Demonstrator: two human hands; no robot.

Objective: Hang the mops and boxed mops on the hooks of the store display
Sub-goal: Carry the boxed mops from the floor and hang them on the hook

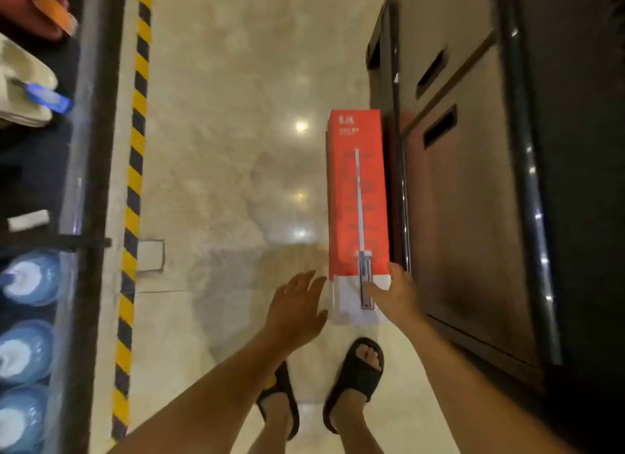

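Observation:
A long red and white boxed mop (358, 196) lies on the polished floor along the foot of a dark cabinet, with a picture of a mop printed on it. My right hand (397, 294) is at the box's near white end, thumb on top and fingers at its right edge. My left hand (297, 305) hovers with spread fingers just left of that same end, apart from the box. No hooks are in view.
A dark cabinet (473, 183) with slots runs along the right. On the left stands a black shelf frame (98, 149) with blue-white round goods (30, 277) and a yellow-black hazard stripe (133, 183) on the floor. My sandalled feet (355, 382) stand just behind the box.

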